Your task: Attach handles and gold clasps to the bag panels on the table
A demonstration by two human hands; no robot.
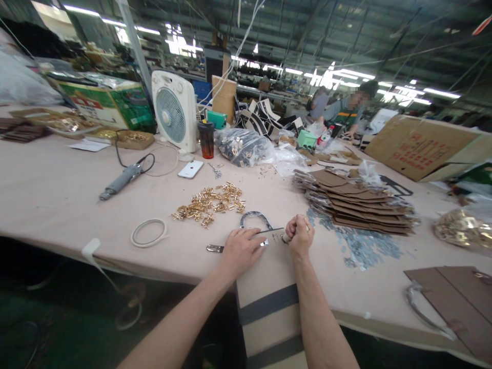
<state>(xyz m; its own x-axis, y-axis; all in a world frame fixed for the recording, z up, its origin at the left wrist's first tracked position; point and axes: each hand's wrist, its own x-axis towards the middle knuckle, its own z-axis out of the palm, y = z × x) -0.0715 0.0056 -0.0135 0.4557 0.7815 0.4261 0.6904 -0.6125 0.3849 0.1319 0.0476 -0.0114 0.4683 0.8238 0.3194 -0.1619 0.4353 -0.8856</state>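
Note:
A beige bag panel [265, 279] with dark stripes lies over the table's front edge, its dark curved handle [255, 214] at the far end. My left hand [241, 251] rests flat on the panel's upper left, fingers stretched out, with a small shiny metal piece [264, 243] at the fingertips. My right hand [301, 236] is closed in a fist around a short hand tool [285, 238]. The tool's end meets the panel beside thin metal prongs; its exact kind is hidden. To the left of my left hand lies a dark strip with a metal part [214, 248].
Gold fasteners [209, 202] lie piled ahead. Stacked brown panels [353, 200] and scattered silvery metal pieces [365, 248] are at right. Further left are a tape roll [149, 233], an electric screwdriver [120, 182], a phone [190, 169] and a fan [175, 113]. A co-worker [351, 110] stands across the table.

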